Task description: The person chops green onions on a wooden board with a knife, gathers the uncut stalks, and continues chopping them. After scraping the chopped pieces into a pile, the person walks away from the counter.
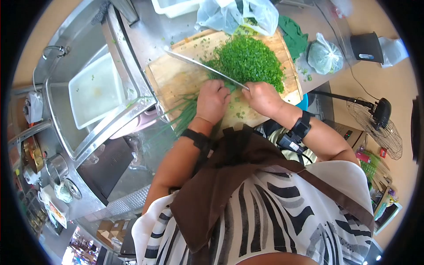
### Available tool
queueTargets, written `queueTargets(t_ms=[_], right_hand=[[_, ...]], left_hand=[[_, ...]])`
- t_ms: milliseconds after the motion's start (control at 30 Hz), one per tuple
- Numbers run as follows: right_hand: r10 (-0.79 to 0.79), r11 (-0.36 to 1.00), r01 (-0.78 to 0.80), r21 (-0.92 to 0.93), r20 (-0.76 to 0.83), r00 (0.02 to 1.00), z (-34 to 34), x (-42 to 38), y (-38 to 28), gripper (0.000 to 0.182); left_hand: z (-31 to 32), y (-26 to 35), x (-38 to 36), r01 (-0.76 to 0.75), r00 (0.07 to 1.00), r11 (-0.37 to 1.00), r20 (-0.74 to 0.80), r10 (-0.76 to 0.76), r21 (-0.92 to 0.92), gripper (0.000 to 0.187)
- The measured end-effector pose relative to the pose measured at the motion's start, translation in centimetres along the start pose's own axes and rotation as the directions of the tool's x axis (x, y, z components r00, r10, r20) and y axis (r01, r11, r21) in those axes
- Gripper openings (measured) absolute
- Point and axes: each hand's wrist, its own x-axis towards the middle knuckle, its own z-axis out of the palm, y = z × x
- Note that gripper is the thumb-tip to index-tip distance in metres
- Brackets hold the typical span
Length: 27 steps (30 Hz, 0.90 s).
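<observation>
Slicing seems underway; the right hand (263, 100) has fingers wrapped round the knife (204, 66); the left hand (213, 101) curls fingers over green onions (187, 112) on the cutting board (167, 80); the next cut needs tucked fingertips.

And there it was: the long knife (204, 68) slanted across the wooden board (165, 81), green stalks (186, 116) spilling over the near-left edge, finely chopped greens (247, 57) heaped beyond the blade!

This is a food-preparation kitchen: a metal sink (88, 39) holding a white plastic tub (95, 95), a steel bench (145, 35) beside it, a wooden cutting board (168, 81) heaped with chopped greens (251, 62), a long knife (198, 65), and a brown apron (247, 152) on the person (265, 194) at work
</observation>
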Motion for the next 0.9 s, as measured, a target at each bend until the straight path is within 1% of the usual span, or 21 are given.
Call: queueTargets(t_ms=[67,133,167,233,267,333,400,467,500,567,667,700,833,900], right_hand=[[-0.030,1.000,0.030,-0.001,-0.055,0.998,-1.0,-0.7,0.4,0.020],[-0.030,0.999,0.029,-0.037,-0.026,0.999,-2.7,-2.8,0.2,0.018],[-0.021,0.999,0.021,-0.035,-0.016,1.000,-3.8,-4.1,0.0,0.018],[0.027,0.994,-0.011,-0.105,0.147,0.989,-6.3,-5.7,-0.5,0.014],[0.034,0.994,-0.018,-0.106,0.152,0.988,-6.5,-6.0,-0.7,0.014],[0.069,0.989,-0.040,-0.141,0.204,0.977,-6.6,-6.1,-0.6,0.013],[0.071,0.986,-0.031,-0.165,0.241,0.968,-3.3,-4.2,0.6,0.015],[0.101,0.991,-0.087,-0.098,0.137,0.985,-0.2,-1.3,0.2,0.019],[0.096,0.992,-0.083,-0.095,0.137,0.986,-0.1,-0.4,0.1,0.019],[0.007,0.999,-0.008,0.033,0.030,1.000,0.2,0.3,-0.3,0.022],[0.035,0.999,-0.035,0.034,-0.002,0.999,-0.2,-0.4,0.5,0.022],[0.004,1.000,-0.003,0.030,-0.011,1.000,-0.8,-1.0,0.6,0.021],[0.038,0.999,-0.037,-0.029,0.047,0.998,-5.3,-5.2,-0.7,0.018],[0.088,0.991,-0.068,-0.115,0.175,0.981,-6.9,-6.6,-1.2,0.017]], left_hand=[[0.2,-0.4,0.6,-0.009,1.000,1.000,-0.025,0.009,0.007,0.010],[0.3,-0.3,0.1,-0.027,0.997,1.000,-0.068,0.027,-0.001,0.010],[0.4,-0.2,-0.3,-0.020,0.998,1.000,-0.061,0.019,-0.010,0.010],[0.6,-0.5,-0.2,0.002,0.998,0.999,-0.063,-0.004,-0.038,0.010],[0.6,-0.6,-0.2,0.005,0.998,0.999,-0.058,-0.008,-0.046,0.010],[0.7,-0.7,-0.3,0.006,0.998,0.999,-0.062,-0.008,-0.035,0.017],[0.6,-0.8,-0.3,0.026,0.999,0.999,-0.044,-0.027,-0.031,0.017],[0.7,-0.7,-0.3,0.030,0.999,0.999,-0.024,-0.030,-0.022,0.017],[0.7,-0.6,-0.3,0.022,1.000,1.000,-0.021,-0.022,-0.002,0.017],[0.3,-0.3,-0.6,0.002,1.000,1.000,-0.007,-0.002,0.029,0.017],[0.5,-0.3,-0.1,0.005,1.000,0.999,-0.028,-0.004,0.042,0.017],[0.5,-0.5,-0.1,-0.009,0.999,0.999,-0.041,0.010,0.032,0.017],[0.7,-0.6,-0.6,-0.020,0.998,1.000,-0.061,0.020,0.007,0.017],[0.6,-0.6,-0.5,-0.012,0.999,1.000,-0.051,0.012,-0.001,0.017]])
